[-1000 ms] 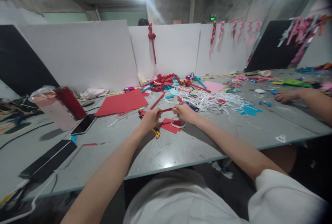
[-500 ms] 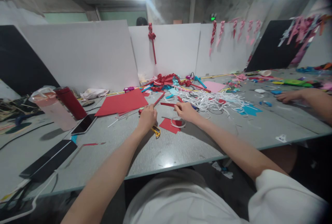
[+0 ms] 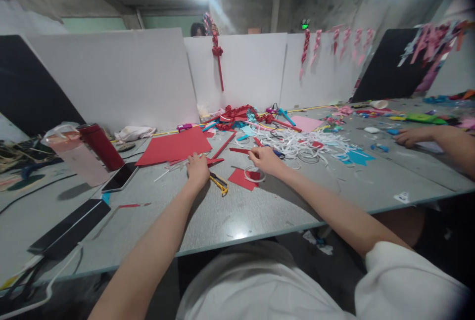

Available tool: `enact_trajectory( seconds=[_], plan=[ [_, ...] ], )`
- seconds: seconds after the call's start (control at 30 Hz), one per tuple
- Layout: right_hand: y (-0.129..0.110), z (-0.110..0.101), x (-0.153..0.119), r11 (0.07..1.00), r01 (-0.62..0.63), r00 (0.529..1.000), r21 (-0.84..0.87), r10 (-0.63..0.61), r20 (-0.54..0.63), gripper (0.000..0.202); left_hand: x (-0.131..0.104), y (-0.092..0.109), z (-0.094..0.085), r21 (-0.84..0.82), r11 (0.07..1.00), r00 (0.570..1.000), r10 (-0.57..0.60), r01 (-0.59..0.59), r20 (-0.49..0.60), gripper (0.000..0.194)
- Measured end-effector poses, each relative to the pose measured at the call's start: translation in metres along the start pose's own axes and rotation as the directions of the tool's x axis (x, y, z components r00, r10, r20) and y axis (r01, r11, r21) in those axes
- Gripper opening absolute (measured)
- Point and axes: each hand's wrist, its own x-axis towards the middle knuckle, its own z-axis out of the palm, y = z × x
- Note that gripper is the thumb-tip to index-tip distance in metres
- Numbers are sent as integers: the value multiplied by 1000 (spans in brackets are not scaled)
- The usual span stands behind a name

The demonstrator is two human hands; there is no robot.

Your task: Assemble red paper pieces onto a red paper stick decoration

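Left hand shifts leftward, away from the right

The left hand [image 3: 198,167] has moved left since the earlier frame and now lies at the centre-left, by the lower right corner of the large red sheet [image 3: 174,146]. Its fingers are bent downward; whether they grip anything, I cannot tell. The right hand [image 3: 267,160], just right of centre, pinches one end of a red strip [image 3: 239,151], which points left. Below the strip, a white ring [image 3: 255,180] overlaps small red paper [image 3: 241,180]. A yellow cutter [image 3: 219,184] lies just beside the left hand.
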Motion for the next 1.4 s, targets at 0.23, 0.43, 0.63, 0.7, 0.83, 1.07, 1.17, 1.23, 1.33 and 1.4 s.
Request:
enact_trajectory(
  seconds=[0.23,0.43,0.63,0.7,0.83,1.07,1.17,1.23,1.33,1.4],
  plan=[
    [-6,-3,-2,1000,8,1000,29,-8,15,38,6,-10,3,40,998,998,-56,57,-36,35],
    [-8,-4,-2,1000,4,1000,19,-5,13,37,10,-7,-1,-131,991,999,-8,1,-50,22],
    [-12,-5,-4,999,27,999,32,-29,42,37,11,13,-4,-541,816,972,101,-204,-214,16],
    [-12,-5,-4,999,31,997,36,-34,63,37,9,22,-5,-643,745,980,81,-180,-180,17],
    [-13,-5,-5,998,37,992,57,-43,116,36,4,34,-5,-750,648,991,76,-133,-110,19],
    [-14,-6,-6,996,57,993,64,-63,103,35,3,35,-4,-891,453,999,27,27,44,25],
    [-14,-5,-6,997,61,992,55,-66,106,35,4,36,-3,-889,458,999,28,23,40,25],
    [-13,-5,-6,997,57,993,50,-62,101,34,4,37,-2,-892,452,999,36,12,32,24],
    [-13,-5,-5,998,52,995,39,-55,83,35,3,37,-1,-904,428,997,70,-16,16,24],
    [-13,-4,-5,999,44,996,31,-47,80,35,2,38,-1,-912,410,996,92,-23,16,24]
  ],
)
